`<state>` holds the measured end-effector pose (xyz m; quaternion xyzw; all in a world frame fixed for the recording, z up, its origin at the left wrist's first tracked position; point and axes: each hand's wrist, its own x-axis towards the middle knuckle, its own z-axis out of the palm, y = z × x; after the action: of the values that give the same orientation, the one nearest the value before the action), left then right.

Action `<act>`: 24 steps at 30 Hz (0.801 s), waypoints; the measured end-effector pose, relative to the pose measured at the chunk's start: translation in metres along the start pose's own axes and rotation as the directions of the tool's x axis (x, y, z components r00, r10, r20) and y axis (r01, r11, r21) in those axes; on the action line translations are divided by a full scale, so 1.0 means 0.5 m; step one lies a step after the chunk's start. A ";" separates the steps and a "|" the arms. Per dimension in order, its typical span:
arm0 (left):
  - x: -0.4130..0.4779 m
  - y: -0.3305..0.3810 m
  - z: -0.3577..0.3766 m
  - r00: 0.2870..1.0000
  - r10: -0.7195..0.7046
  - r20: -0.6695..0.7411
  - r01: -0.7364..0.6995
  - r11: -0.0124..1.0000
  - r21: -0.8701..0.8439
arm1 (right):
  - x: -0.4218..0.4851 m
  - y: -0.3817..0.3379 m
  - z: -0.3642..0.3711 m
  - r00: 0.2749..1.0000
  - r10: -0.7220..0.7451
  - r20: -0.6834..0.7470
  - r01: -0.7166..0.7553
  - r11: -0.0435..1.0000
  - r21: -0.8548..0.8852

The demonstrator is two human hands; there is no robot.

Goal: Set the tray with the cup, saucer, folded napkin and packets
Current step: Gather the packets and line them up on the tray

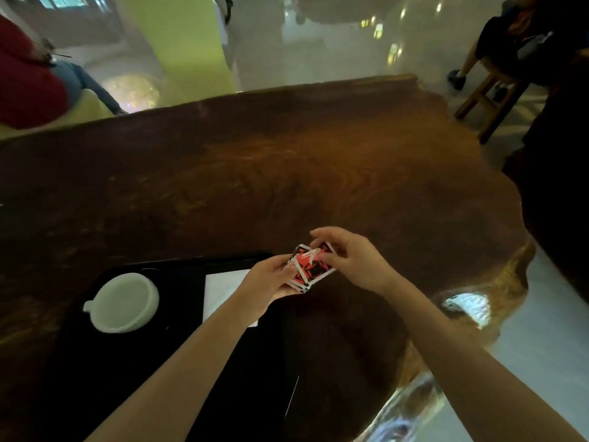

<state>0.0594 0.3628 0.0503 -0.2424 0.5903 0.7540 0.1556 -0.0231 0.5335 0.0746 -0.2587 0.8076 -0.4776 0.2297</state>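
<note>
Red packets [310, 270] were pinched by the left grip [267, 283] and right grip [350, 260] beside the black tray [178, 261], on which a white cup [124, 303] and napkin [223, 290] were set.

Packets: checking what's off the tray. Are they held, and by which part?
The left hand grips the packets at their near edge; the right hand pinches the far edge.

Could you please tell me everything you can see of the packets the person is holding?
The packets are a small stack of flat sachets printed red and black with white borders, seemingly glossy paper; the print is too blurred to read. They are slightly fanned and tilted, held over the wooden table just past the far right corner of the black tray. The left hand grips the stack's near end, and the right hand pinches the far end from above.
</note>
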 end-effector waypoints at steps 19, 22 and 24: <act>-0.316 -0.136 -0.264 0.994 -0.015 -0.107 -0.017 0.954 -0.298 | -0.078 -0.128 0.444 0.985 0.173 -0.002 -0.169 0.964 0.207; -0.353 -0.184 -0.312 0.988 -0.108 -0.111 0.056 0.917 -0.394 | -0.120 -0.129 0.531 0.973 0.228 -0.026 -0.216 0.949 0.230; -0.371 -0.208 -0.343 0.970 -0.189 -0.153 0.121 0.920 -0.373 | -0.135 -0.130 0.581 0.954 0.297 -0.023 -0.285 0.931 0.229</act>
<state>0.2995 0.2334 0.0356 -0.3822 0.4324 0.8089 0.1122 0.2208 0.3602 0.0138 -0.0951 0.7845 -0.5330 0.3024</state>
